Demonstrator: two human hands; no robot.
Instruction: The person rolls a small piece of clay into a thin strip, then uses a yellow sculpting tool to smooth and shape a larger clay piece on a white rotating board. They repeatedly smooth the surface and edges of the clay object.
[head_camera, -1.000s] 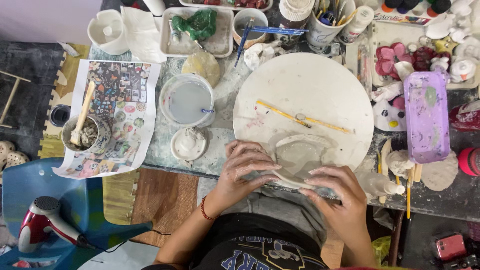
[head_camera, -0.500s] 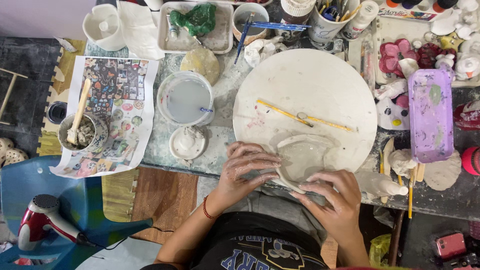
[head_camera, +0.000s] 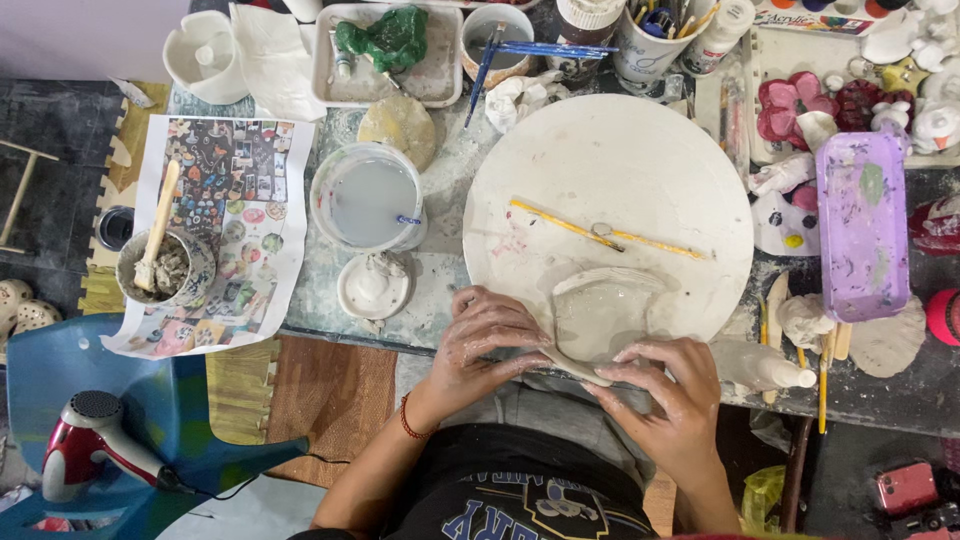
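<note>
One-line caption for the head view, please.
Both hands, left hand and right hand, pinch the near rim of a pale clay dish on a round white board.

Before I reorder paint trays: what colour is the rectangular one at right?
Purple tray, paint-smeared; head view.

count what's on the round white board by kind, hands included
hands: 2 (left hand, right hand)
grey clay piece: 1
yellow stick tool: 1
total: 4, all on the round board

clay piece (head_camera: 600, 315) on round board (head_camera: 620, 170) | water tub (head_camera: 368, 200) left of board
</note>
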